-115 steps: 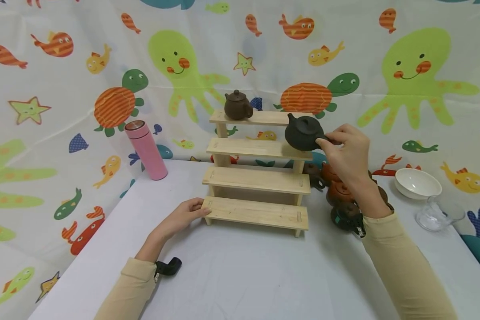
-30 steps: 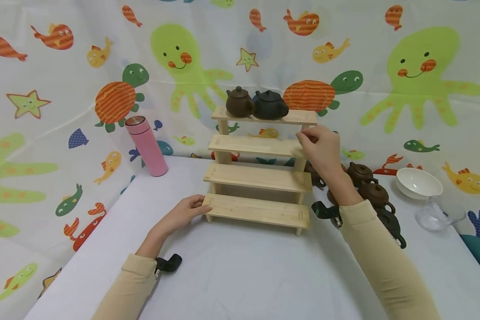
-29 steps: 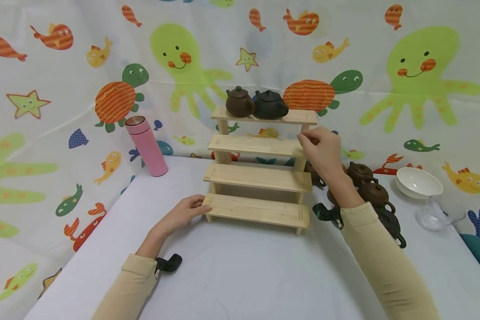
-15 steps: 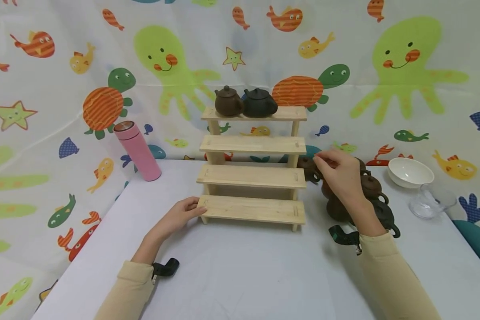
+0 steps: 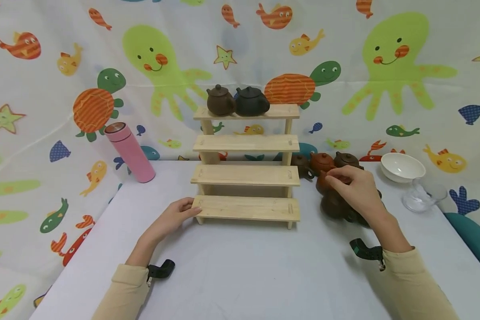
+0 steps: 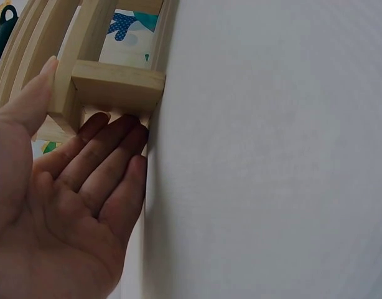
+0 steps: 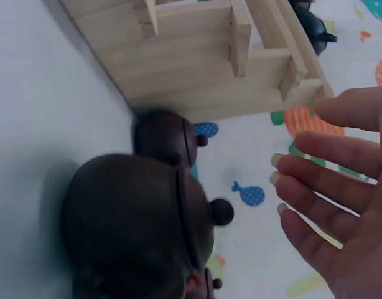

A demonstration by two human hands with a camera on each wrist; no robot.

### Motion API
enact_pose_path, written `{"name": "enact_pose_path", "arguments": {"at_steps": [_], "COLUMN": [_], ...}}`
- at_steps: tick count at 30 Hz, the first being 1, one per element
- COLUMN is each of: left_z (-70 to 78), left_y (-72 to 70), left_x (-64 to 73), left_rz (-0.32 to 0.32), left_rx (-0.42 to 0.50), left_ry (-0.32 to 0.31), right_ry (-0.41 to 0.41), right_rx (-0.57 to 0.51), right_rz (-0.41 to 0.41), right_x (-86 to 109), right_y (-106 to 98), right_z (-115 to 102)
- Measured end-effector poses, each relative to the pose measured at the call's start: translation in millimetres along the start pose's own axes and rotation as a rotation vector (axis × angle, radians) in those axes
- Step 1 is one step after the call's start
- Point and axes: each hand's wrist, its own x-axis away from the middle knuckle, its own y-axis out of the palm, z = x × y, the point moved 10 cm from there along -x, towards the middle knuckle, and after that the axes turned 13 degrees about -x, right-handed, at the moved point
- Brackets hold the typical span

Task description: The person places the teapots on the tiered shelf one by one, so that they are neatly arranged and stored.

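Note:
My left hand holds the left end of the lowest step of a four-tier wooden stand; in the left wrist view the thumb lies on the step and the fingers reach below it. A brown teapot and a black teapot sit side by side on the top tier. My right hand, fingers relaxed and holding nothing, hovers over the teapots right of the stand. The right wrist view has a large dark teapot apart from the fingers. Part of this group is hidden by the hand.
A reddish-brown teapot and a dark one stand at the back of the group. Farther right are a white bowl and a clear glass vessel. A pink thermos stands back left, before the patterned cloth.
The black teapot was set on the top tier beside the brown one and let go. My right hand then moved right and down to the teapot group. The left hand kept its hold.

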Motion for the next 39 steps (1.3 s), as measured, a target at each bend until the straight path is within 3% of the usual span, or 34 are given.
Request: {"name": "enact_pose_path", "arguments": {"at_steps": [8, 19, 27, 39], "left_z": [-0.1, 0.5, -2.2, -3.5], "left_y": [-0.2, -1.4, -0.8, -1.7], "left_x": [-1.1, -2.0, -0.2, 1.0], "left_rz": [0.003, -0.003, -0.001, 0.000], "left_rx": [0.024, 0.004, 0.002, 0.004], "left_ry": [-0.006, 0.003, -0.007, -0.020], "right_ry": [-0.013, 0.108, 0.152, 0.195], "right_rx": [0.095, 0.226, 0.253, 0.336], "right_rz": [-0.110, -0.329, -0.392, -0.394], "right_x": [15.1, 39.6, 46.4, 50.2], "right_y": [-7, -7, 4, 9], "right_z": [8, 27, 39, 46]}}
